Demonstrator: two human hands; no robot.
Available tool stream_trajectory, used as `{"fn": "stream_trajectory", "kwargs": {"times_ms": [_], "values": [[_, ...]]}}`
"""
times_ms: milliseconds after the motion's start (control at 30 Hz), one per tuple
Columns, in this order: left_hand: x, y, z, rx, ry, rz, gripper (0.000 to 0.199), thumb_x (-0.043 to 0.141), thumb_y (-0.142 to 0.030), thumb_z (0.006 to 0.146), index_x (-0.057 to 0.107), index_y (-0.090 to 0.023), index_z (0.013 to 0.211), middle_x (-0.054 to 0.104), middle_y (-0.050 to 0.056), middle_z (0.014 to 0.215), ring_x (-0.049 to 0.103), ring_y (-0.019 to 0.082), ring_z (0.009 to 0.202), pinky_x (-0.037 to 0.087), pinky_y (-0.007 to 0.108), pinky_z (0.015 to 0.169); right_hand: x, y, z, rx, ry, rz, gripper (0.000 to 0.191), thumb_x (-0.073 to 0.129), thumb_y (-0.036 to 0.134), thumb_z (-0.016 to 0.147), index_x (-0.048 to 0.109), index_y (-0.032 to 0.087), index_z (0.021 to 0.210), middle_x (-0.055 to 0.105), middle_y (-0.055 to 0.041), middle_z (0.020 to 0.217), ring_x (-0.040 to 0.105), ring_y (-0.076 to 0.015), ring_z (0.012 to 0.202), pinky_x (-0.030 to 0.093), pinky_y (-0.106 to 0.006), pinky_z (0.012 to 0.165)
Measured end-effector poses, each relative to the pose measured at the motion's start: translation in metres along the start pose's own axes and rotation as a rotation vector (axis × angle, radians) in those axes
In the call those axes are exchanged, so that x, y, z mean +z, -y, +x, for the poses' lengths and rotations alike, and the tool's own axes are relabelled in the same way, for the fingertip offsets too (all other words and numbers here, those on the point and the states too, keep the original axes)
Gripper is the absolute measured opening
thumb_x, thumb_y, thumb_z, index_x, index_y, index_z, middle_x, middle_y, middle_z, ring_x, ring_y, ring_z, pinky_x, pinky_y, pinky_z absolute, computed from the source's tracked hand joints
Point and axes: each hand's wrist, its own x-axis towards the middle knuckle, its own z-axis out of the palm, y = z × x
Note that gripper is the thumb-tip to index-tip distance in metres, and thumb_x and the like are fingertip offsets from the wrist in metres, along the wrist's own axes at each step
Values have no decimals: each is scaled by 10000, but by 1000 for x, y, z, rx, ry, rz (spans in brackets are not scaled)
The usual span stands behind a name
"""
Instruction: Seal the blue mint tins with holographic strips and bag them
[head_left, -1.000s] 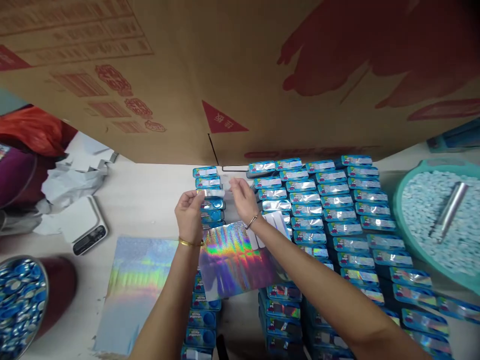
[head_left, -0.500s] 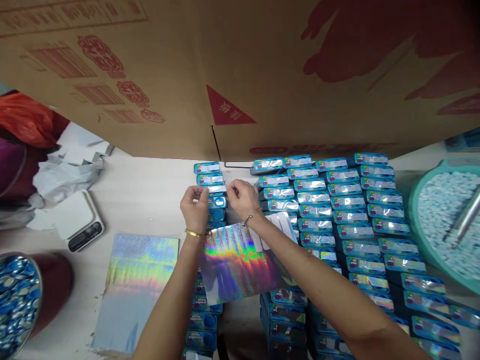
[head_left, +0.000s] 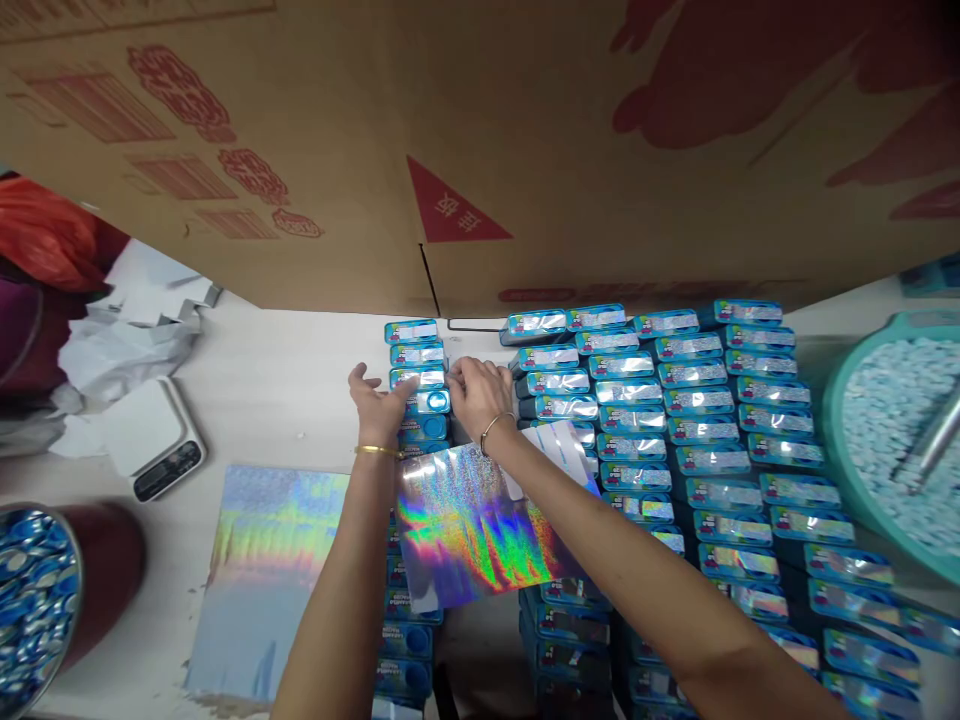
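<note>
In the head view, my left hand [head_left: 379, 408] has its fingers apart, its thumb touching the left end of a blue pack [head_left: 418, 379] with a pale strip along its top. My right hand [head_left: 480, 396] is at the right end of that pack, fingers bent downward; whether they pinch anything is hidden. Two more packs with strips stand behind it, and packs with round blue caps [head_left: 426, 427] stand in front. A shiny rainbow sheet [head_left: 480, 530] lies over the packs below my right wrist, with white strips [head_left: 559, 445] at its upper right.
Rows of blue packs [head_left: 697, 403] fill the right side, beside a green basin [head_left: 832, 400] of pale pieces with a metal tool. A cardboard box [head_left: 337, 150] rises behind. Leftward are a white scale [head_left: 154, 430], another shiny sheet [head_left: 262, 590] and a red bucket [head_left: 105, 570].
The pale strip held between both hands now lies on the pack top. My left hand has opened and shifted slightly left; my right hand has moved slightly left, its fingers lower.
</note>
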Motion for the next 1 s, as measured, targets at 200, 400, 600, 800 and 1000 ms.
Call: {"fn": "stream_trajectory", "kwargs": {"times_ms": [200, 400, 600, 800, 1000], "values": [[-13, -10, 4, -5, 108, 72, 904, 826, -280, 550, 403, -218, 1346, 451, 144, 1303, 520, 304, 1157, 464, 404, 911, -14, 2, -1, -157, 256, -196, 296, 409, 187, 937, 698, 216, 879, 690, -69, 969, 541, -221, 952, 240, -376, 868], [-29, -9, -67, 797, 312, 302, 277, 545, -333, 875, 594, -213, 1120, 634, 86, 1086, 580, 228, 1037, 429, 375, 924, -59, -29, -43, -338, 149, -273, 348, 365, 277, 988, 683, 179, 887, 682, -85, 866, 528, -227, 872, 267, -379, 873], [-7, 10, -114, 1034, 467, 808, 248, 478, -245, 917, 647, -209, 1095, 661, 95, 949, 569, 255, 905, 395, 378, 742, -51, -62, -81, -411, 33, -324, 359, 352, 276, 993, 663, 158, 858, 631, -106, 913, 466, -239, 930, 285, -393, 914], [5, 24, -115, 1204, 378, 941, 214, 491, -168, 906, 676, -223, 999, 684, 75, 931, 561, 232, 807, 371, 367, 682, -38, -73, -81, -440, -40, -301, 336, 360, 261, 989, 654, 166, 858, 631, -101, 999, 462, -240, 1040, 238, -418, 1039], [-13, 36, -148, 1230, 365, 775, 198, 488, -124, 889, 641, -205, 985, 640, 119, 1194, 564, 257, 1059, 417, 387, 811, -32, -78, -82, -434, -58, -250, 307, 381, 243, 975, 658, 168, 863, 636, -113, 1053, 469, -243, 1106, 235, -444, 1084]]}}
